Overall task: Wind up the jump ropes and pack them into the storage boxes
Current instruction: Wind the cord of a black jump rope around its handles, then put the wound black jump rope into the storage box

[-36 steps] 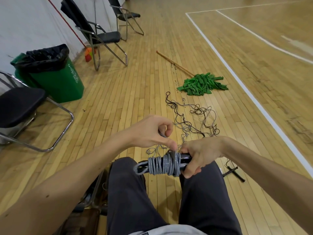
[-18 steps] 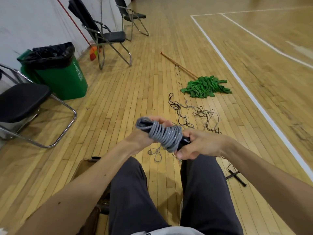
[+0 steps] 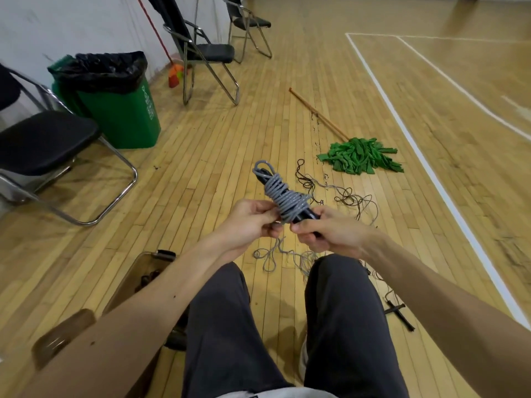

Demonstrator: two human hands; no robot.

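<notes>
Grey jump rope since tilted upward; right hand grips handles, left hand pinches rope. Winding nearly finished.

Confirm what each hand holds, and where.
Right hand grips the wound grey jump rope by the lower end of its black handles; left hand pinches its loose tail.

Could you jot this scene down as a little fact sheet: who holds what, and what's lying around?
jump rope: grey, coiled around black handles, held above the floor
left hand: pinches the jump rope at the coils
right hand: grips the handles' near end
loose ropes: tangled on the floor ahead
storage box: on the floor, beside the left leg
mop: green, lying on the floor
</notes>
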